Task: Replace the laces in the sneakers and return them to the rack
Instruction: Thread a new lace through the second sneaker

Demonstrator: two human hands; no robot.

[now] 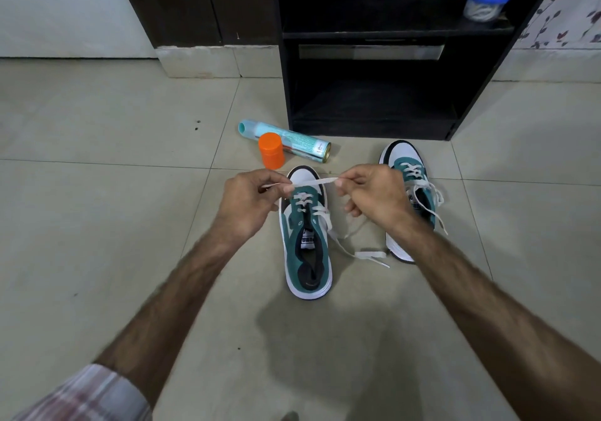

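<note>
Overhead, you look down on pale floor tiles (97,193) that run wide and bare to your left, while the black rack (370,95) closes off the far edge ahead, its lower shelf open. An orange cap (272,150) stands just in front of a spray can (286,141) lying on its side, both near the rack's left corner. Your left hand (247,203) pinches one end of a white lace (313,182) between thumb and finger, arm stretched forward. That lace spans flat over the toe of the near sneaker (305,245), which sits between your forearms, partly laced. Your right hand (374,198) pinches the lace's other end, fingers curled. Just beyond it, the second sneaker (411,193) rests near the rack's base, laces trailing loose.
</note>
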